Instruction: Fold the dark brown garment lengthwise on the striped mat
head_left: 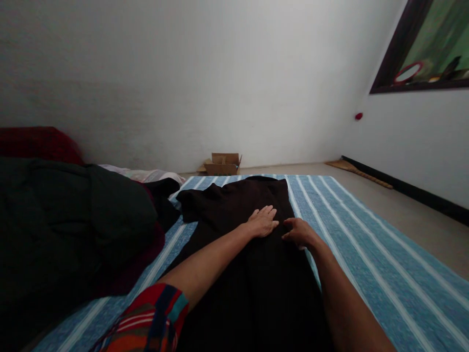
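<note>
A long black garment (252, 293) lies spread over the blue striped sheet (351, 225), with what looks like a sleeve reaching left near its far end. My left hand (263, 221) rests flat on the garment's upper part, fingers stretched forward. Beside it, at the garment's right edge, is my right hand (298, 231). Its fingers are bent but apart, and I see nothing between them. The near end of the garment runs out of view at the bottom.
A heap of dark clothes (73, 220) stands on the left, with a red cloth (40, 142) behind it. An open cardboard box (222, 166) sits by the far wall. At right, a straw broom (361, 173) lies on the floor below the window.
</note>
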Available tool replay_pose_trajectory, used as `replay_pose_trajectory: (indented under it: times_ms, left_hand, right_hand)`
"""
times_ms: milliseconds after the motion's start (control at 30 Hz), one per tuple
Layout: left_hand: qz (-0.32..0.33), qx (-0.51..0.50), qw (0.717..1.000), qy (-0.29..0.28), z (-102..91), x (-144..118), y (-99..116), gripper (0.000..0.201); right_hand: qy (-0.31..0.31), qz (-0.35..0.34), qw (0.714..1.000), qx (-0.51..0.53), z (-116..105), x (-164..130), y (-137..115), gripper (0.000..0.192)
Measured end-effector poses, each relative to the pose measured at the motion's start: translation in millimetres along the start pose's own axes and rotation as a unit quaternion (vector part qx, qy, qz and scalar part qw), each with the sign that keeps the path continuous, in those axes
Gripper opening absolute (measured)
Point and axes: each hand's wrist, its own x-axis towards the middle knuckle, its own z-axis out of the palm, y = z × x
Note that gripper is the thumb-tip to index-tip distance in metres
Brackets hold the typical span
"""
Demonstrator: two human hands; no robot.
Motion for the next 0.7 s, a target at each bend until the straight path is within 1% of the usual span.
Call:
replay_pose_trajectory:
  times_ms: [67,167,300,400,467,533,567,600,700]
  left_hand:
    - [-0.003,-0.003,1.000,0.003,5.9,-9.9,2.5,0.059]
    - [-0.009,-0.006,1.000,0.006,14.8,-16.5,2.9,0.062]
    - [-0.016,-0.004,1.000,0.011,16.9,-14.1,2.9,0.062]
    - [-0.024,-0.001,1.000,0.017,11.9,-15.9,7.6,0.061]
    - [-0.026,0.002,0.999,0.026,9.4,-22.9,14.4,0.061]
    - [-0.022,0.006,0.999,0.033,10.3,-34.7,23.3,0.060]
    - [-0.017,0.007,0.999,0.034,12.4,-41.7,27.9,0.060]
    - [-0.009,0.009,0.999,0.034,15.4,-49.0,32.1,0.059]
    - [0.014,0.009,0.999,0.040,27.2,-68.1,40.4,0.058]
  right_hand:
    - [-0.008,0.014,1.000,-0.004,-1.0,-10.5,0.3,0.059]
    - [-0.006,0.022,0.999,-0.026,-1.0,-27.3,2.9,0.058]
    - [0.034,0.019,0.995,-0.094,0.2,-46.8,1.0,0.045]
    - [0.053,0.023,0.987,-0.152,2.4,-63.4,-8.8,0.031]
    - [0.059,0.018,0.976,-0.208,4.9,-77.4,-16.7,0.026]
    - [0.068,-0.010,0.960,-0.273,8.8,-93.0,-22.7,0.023]
    - [0.072,-0.038,0.952,-0.297,11.3,-100.7,-24.3,0.023]
    - [0.074,-0.072,0.946,-0.307,14.4,-108.0,-24.7,0.024]
    - [0.071,-0.167,0.941,-0.285,27.4,-125.2,-19.1,0.035]
